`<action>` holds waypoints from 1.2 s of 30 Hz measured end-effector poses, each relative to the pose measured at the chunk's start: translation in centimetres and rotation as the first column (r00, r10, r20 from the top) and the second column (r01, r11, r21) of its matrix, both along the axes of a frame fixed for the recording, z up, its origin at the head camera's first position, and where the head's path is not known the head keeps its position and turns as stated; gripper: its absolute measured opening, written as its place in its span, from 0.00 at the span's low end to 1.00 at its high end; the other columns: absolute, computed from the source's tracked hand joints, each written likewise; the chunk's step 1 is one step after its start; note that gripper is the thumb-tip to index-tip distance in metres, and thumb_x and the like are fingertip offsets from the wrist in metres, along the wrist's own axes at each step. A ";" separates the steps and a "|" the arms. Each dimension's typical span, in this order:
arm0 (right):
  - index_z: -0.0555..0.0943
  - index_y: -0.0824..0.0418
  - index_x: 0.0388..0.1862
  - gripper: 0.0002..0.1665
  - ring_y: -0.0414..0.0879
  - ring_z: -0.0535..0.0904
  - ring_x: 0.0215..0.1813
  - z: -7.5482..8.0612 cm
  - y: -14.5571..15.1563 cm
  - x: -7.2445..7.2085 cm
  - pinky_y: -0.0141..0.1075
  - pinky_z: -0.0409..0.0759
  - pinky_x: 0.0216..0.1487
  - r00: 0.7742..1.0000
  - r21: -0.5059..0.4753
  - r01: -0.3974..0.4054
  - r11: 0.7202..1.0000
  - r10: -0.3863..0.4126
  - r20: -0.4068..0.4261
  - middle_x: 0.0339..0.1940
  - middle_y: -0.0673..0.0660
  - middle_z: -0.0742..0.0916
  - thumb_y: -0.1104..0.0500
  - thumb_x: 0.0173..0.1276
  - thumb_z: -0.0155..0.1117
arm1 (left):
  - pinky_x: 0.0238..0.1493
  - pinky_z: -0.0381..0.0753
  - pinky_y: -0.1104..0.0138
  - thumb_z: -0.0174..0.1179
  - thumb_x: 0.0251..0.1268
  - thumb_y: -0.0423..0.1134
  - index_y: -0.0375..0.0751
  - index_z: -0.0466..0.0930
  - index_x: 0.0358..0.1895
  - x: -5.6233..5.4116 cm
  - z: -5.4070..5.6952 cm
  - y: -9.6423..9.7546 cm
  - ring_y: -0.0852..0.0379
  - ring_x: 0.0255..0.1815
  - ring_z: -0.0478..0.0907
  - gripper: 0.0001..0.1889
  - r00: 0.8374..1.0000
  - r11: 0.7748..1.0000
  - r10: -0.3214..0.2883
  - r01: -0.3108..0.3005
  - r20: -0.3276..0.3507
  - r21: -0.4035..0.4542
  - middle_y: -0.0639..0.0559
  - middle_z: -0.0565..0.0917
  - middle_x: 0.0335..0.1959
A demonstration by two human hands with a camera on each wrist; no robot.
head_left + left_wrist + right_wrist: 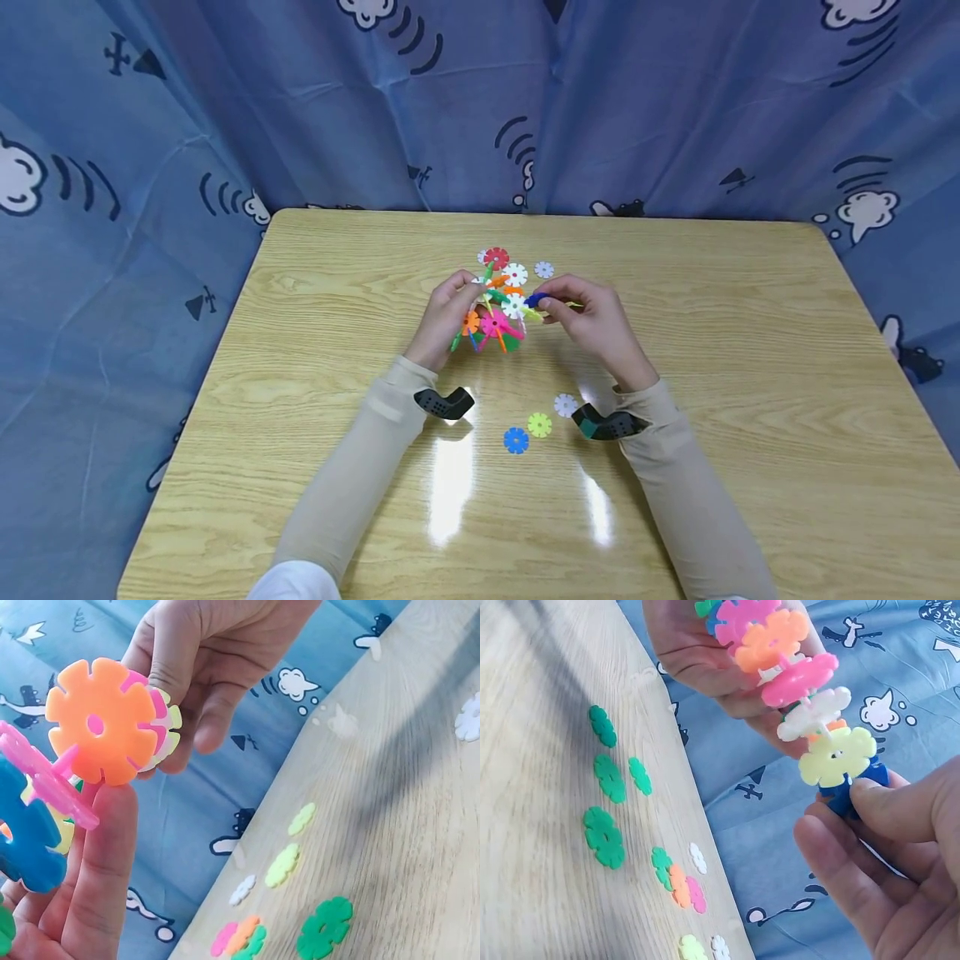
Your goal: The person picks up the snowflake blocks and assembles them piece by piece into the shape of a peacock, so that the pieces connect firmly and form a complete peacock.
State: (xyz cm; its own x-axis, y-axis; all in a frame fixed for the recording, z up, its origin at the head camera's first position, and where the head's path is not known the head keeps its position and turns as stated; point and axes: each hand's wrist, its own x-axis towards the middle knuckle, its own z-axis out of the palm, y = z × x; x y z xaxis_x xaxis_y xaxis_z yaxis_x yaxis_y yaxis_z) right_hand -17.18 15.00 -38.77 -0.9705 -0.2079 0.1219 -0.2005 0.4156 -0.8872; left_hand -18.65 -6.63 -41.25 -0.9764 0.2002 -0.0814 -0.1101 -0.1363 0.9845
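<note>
In the head view my left hand [441, 321] holds a cluster of joined, notched flower-shaped plastic discs [492, 319] above the table. The cluster mixes pink, orange, white, green, blue and yellow pieces. My right hand [597, 323] is at its right side, pinching a dark blue disc [874, 778] between thumb and fingers. In the right wrist view that disc sits against a pale yellow disc [829, 765] at the end of a chain of discs; whether they are locked together is unclear. An orange disc [116, 701] faces the left wrist camera, above my left fingers [109, 862].
On the wooden table [750, 333], nearer my body, lie a blue disc [510, 435], a yellow-green disc [535, 420] and a pale disc [566, 400]. Another pale disc [543, 265] lies behind the hands. Several green discs [596, 832] show in the right wrist view. A patterned blue curtain [480, 108] hangs behind.
</note>
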 end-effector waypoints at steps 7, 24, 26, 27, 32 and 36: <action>0.86 0.64 0.44 0.06 0.44 0.85 0.37 0.0 -0.6 0.3 0.27 0.82 0.35 0.995 0.044 0.046 0.998 -0.043 -0.086 0.42 0.60 0.91 0.66 0.71 0.65 | 0.36 0.73 0.71 0.50 0.76 0.40 0.32 0.67 0.39 0.0 -0.3 0.2 0.62 0.29 0.74 0.12 1.000 1.000 0.010 -0.010 0.009 -0.006 0.58 0.72 0.25; 0.85 0.63 0.49 0.09 0.47 0.85 0.45 -0.5 -0.9 0.5 0.21 0.80 0.42 0.994 0.046 0.069 0.997 -0.065 -0.088 0.46 0.61 0.90 0.65 0.74 0.61 | 0.51 0.68 0.62 0.54 0.73 0.42 0.47 0.75 0.31 0.1 -0.4 0.3 0.59 0.43 0.70 0.09 0.999 0.998 0.046 -0.046 0.020 -0.034 0.58 0.73 0.33; 0.85 0.63 0.49 0.09 0.46 0.84 0.47 -0.6 -0.7 0.4 0.21 0.80 0.45 0.995 0.024 0.058 0.998 -0.056 -0.080 0.47 0.61 0.89 0.65 0.75 0.61 | 0.52 0.68 0.61 0.55 0.72 0.42 0.46 0.75 0.30 0.0 -0.5 0.2 0.58 0.44 0.69 0.10 0.999 0.999 0.028 -0.028 0.022 -0.026 0.58 0.73 0.35; 0.85 0.63 0.49 0.09 0.46 0.85 0.47 -0.6 -0.6 0.3 0.21 0.80 0.45 0.996 0.015 0.051 0.999 -0.050 -0.078 0.47 0.61 0.89 0.64 0.75 0.61 | 0.51 0.67 0.61 0.55 0.72 0.43 0.46 0.74 0.30 0.0 -0.5 0.1 0.58 0.44 0.68 0.10 1.000 0.999 0.020 -0.020 0.024 -0.025 0.58 0.73 0.35; 0.85 0.61 0.50 0.09 0.45 0.84 0.46 -0.9 -0.3 0.1 0.25 0.80 0.42 0.997 -0.007 0.041 0.999 -0.041 -0.071 0.47 0.60 0.90 0.64 0.75 0.61 | 0.47 0.67 0.63 0.55 0.72 0.42 0.47 0.75 0.29 0.0 -0.6 0.0 0.58 0.41 0.67 0.10 1.000 1.000 0.002 -0.002 0.026 -0.015 0.57 0.72 0.34; 0.85 0.62 0.50 0.09 0.44 0.85 0.47 -0.9 -0.3 0.1 0.28 0.82 0.43 0.997 -0.022 0.039 0.999 -0.040 -0.061 0.48 0.60 0.90 0.65 0.75 0.61 | 0.51 0.67 0.62 0.55 0.72 0.42 0.47 0.74 0.28 0.2 -0.4 0.0 0.57 0.43 0.68 0.11 1.000 1.000 -0.009 0.009 0.024 -0.011 0.57 0.72 0.34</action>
